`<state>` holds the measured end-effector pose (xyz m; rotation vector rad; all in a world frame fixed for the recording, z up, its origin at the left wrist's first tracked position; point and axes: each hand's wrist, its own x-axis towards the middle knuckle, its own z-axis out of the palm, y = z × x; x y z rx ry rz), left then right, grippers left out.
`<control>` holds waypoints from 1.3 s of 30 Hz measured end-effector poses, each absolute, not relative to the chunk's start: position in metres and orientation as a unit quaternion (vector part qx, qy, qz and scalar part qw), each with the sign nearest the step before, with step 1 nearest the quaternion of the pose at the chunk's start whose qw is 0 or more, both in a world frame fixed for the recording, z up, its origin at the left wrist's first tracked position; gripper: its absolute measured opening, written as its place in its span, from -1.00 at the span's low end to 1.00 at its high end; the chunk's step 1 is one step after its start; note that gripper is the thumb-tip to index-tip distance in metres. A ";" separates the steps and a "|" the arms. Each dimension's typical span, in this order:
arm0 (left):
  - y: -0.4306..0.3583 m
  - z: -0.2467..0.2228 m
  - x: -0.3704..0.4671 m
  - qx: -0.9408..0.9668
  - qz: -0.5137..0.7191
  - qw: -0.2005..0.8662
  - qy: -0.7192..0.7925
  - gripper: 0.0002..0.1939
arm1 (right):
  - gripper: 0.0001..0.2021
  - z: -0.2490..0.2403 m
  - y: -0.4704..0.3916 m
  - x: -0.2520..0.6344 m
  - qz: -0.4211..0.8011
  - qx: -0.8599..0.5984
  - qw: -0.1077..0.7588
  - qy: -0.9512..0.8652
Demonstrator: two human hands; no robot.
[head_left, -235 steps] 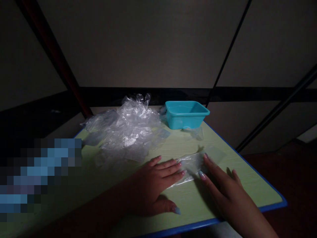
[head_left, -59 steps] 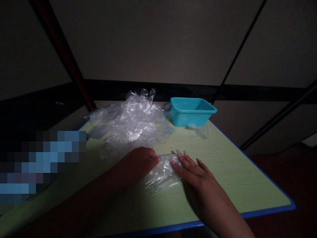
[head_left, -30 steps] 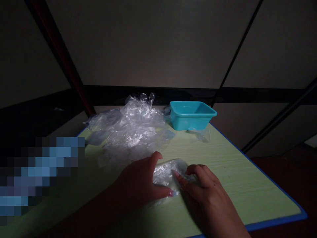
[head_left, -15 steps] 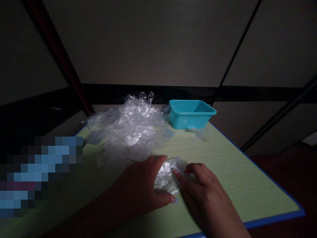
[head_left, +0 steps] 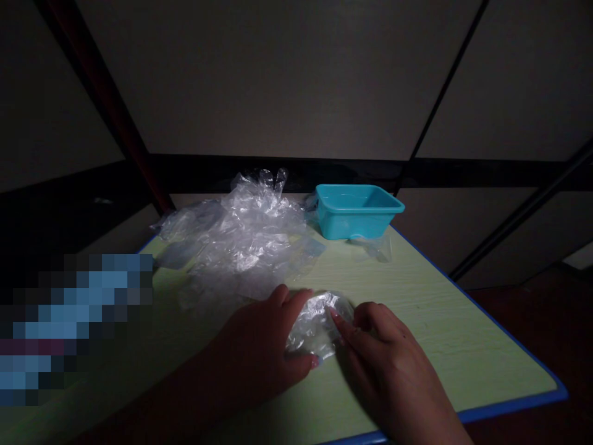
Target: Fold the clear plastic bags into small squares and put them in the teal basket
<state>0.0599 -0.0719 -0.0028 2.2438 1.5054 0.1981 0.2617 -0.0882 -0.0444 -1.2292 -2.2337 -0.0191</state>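
Note:
A crumpled piece of thin clear plastic (head_left: 315,326), resembling a disposable glove, lies bunched on the table between my hands. My left hand (head_left: 264,340) curves around its left side, fingers at the far edge and thumb at the near edge. From the right, my right hand (head_left: 389,358) presses an extended index finger onto the plastic, with the other fingers curled at its right edge. Beyond them spreads a big loose heap of clear plastic gloves (head_left: 250,235), with finger-like tips sticking up at the top.
A turquoise plastic bin (head_left: 356,221) stands near the table's far end. A flat bit of clear plastic (head_left: 377,248) lies at its foot. The pale green table (head_left: 463,346) has a blue edge, and dark panels (head_left: 287,80) rise behind it. A pixelated patch covers the lower left.
My right index finger has shifted slightly on the plastic, which looks more spread towards the right. My left thumb has moved slightly up and left. The heap and bin stay put.

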 end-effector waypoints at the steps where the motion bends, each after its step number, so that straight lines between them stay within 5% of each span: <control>1: -0.072 -0.003 0.060 0.809 0.070 0.210 0.544 -0.26 | -0.69 -0.044 -0.088 0.262 -0.004 -0.462 0.292 -0.838; 7: -0.071 -0.010 0.059 0.812 0.082 0.187 0.547 -0.14 | -0.66 -0.041 -0.090 0.263 -0.005 -0.462 0.290 -0.838; 13: -0.070 -0.021 0.052 0.863 0.142 0.100 0.474 -0.27 | -0.73 -0.043 -0.090 0.264 0.005 -0.461 0.298 -0.836; 25: -0.062 -0.029 0.047 0.899 0.061 0.144 0.410 -0.12 | -0.76 -0.036 -0.093 0.259 0.035 -0.461 0.267 -0.846; 31: -0.061 -0.032 0.044 0.890 0.065 0.134 0.430 -0.35 | -0.65 -0.039 -0.092 0.263 -0.003 -0.467 0.256 -0.846; 39: -0.053 -0.030 0.046 0.900 0.075 0.118 0.413 -0.39 | -0.51 -0.046 -0.088 0.262 -0.055 -0.479 0.134 -0.866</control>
